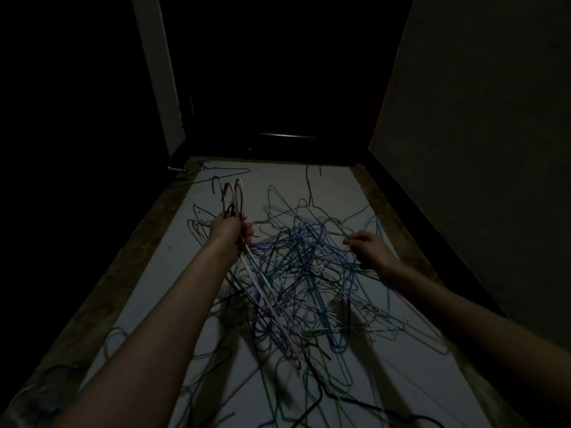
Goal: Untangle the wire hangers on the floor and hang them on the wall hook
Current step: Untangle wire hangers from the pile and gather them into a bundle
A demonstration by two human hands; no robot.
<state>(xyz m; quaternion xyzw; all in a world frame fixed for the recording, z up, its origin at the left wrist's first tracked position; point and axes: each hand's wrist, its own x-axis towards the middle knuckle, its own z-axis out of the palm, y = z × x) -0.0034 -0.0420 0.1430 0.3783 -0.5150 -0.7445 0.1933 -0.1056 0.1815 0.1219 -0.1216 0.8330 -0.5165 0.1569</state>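
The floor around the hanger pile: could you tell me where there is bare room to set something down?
Bare floor lies between the tangled pile and the dark door, and a strip beside the left hand. The middle, from the right hand towards the camera, is crowded with wire.

Two hands (228,230), one tangled heap of wire hangers (309,273) too many to count.

- A tangle of wire hangers (304,273), blue, purple, green, black and pale, lies heaped on the light floor (278,177), frames crossing and interlocked.
- A bunch of hangers (247,257) is lifted at the heap's left edge, hooks up and frames trailing down into the heap.
- A few single hangers (312,189) lie loose beyond the heap, toward the dark door.
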